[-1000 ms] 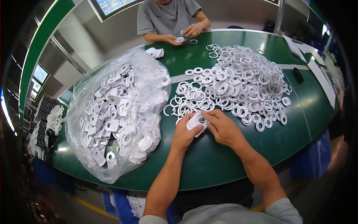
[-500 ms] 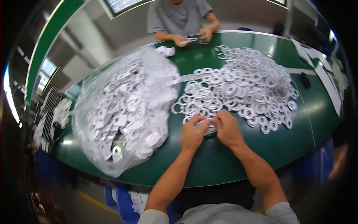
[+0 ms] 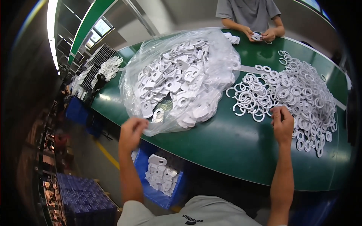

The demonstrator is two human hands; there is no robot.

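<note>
My left hand (image 3: 132, 132) is over the table's near edge, beside the lower left corner of a clear plastic bag (image 3: 151, 130). Its fingers are smeared by motion, so its grip is unclear. Inside the open bag lie many flat white pieces (image 3: 173, 86) with round holes. My right hand (image 3: 283, 124) is at the near side of a heap of white rings (image 3: 305, 88), thumb and fingers pinched together. Whatever those fingers may hold is hidden among the rings. Below the table, a blue bin (image 3: 141, 160) contains similar white holed pieces (image 3: 162, 175).
Across the green table (image 3: 211, 150), a person in a grey shirt (image 3: 250, 15) handles a white piece (image 3: 257, 37). Stacked dark and white parts (image 3: 100, 67) stand at the far left. Blue stacked goods (image 3: 85, 197) are on the floor at lower left.
My hands, together on a white piece before, are now far apart. The left has gone leftward to the bag's near edge; the right is at the rings. The view has turned left, showing more bin.
</note>
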